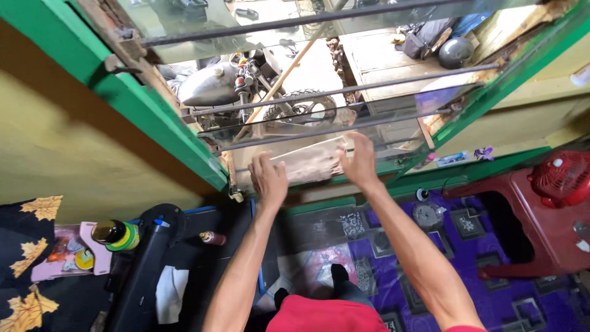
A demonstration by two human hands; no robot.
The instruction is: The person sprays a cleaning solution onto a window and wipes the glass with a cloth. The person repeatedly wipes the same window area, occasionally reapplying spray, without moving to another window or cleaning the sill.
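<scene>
Both my arms reach up to a green-framed window (153, 126) with horizontal metal bars (344, 91). A pale, worn flat panel (310, 163) lies along the bottom of the opening. My left hand (268, 178) holds the panel's left end, fingers pressed on its face. My right hand (358, 161) holds its right end, fingers stretched up over the edge. The panel sits slightly tilted, its right end higher. Whether it is glass or board I cannot tell.
Through the window I see a motorcycle (246, 86), a long wooden stick (279, 80), a dark helmet (455, 52) and a bag (424, 37). Inside are a red table (541, 227) with a red fan (560, 177), a purple patterned mat (467, 270), a green-banded bottle (117, 235) and a black bag (147, 264).
</scene>
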